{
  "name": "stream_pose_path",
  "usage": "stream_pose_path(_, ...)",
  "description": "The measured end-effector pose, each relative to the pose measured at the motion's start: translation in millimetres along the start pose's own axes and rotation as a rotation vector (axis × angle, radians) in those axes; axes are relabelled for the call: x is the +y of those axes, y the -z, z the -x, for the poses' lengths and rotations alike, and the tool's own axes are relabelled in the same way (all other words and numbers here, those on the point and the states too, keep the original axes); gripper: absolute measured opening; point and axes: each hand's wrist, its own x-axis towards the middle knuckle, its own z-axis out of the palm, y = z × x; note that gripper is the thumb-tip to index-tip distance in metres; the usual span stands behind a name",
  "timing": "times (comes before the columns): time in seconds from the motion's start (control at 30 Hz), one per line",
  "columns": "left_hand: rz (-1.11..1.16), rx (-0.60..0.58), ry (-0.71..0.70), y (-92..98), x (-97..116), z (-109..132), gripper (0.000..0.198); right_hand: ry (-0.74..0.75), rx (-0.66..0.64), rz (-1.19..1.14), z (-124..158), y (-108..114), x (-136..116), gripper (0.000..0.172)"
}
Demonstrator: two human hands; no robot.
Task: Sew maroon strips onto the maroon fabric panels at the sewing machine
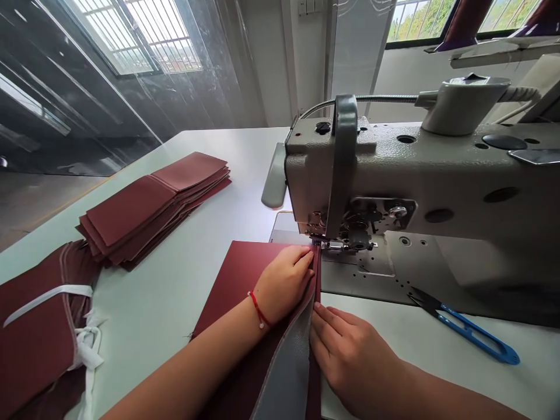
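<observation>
A dark red leather panel [245,265] lies on the table with its far edge under the needle area of a sewing machine [376,169]. My left hand [284,283], a red string bracelet on its wrist, is closed on the panel's seam edge just before the presser foot. Closer to me, my right hand [345,344] has its fingers together against the same edge, its thumb hidden. Between the hands the upper layer curls up and shows its grey backing [291,356]. A narrow dark red strip runs along the edge.
Blue-handled thread snips [475,335] lie right of my right hand. A stack of dark red panels [153,204] sits at the left on the white table [175,315]. Nearer is a bundle of dark red pieces [35,326] tied with white strips. A clear plastic curtain [227,70] hangs behind.
</observation>
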Motion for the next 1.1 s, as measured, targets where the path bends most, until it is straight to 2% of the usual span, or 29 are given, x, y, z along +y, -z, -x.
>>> stream_pose_path(0.47,0.004,0.003,0.009,-6.2,2.9,-3.7,0.027,-0.038,0.031,0.011,-2.0,0.6,-2.6,0.038)
stream_pose_path(0.87,-0.042,0.0,0.029,-11.2,-0.2,-7.2,0.028,-0.066,0.09,0.069,-2.9,-7.5,-8.8,0.036)
stream_pose_path(1.1,-0.008,-0.031,0.103,-12.5,5.2,-7.2,0.023,-0.073,0.135,0.073,-2.5,-11.4,-8.7,0.037)
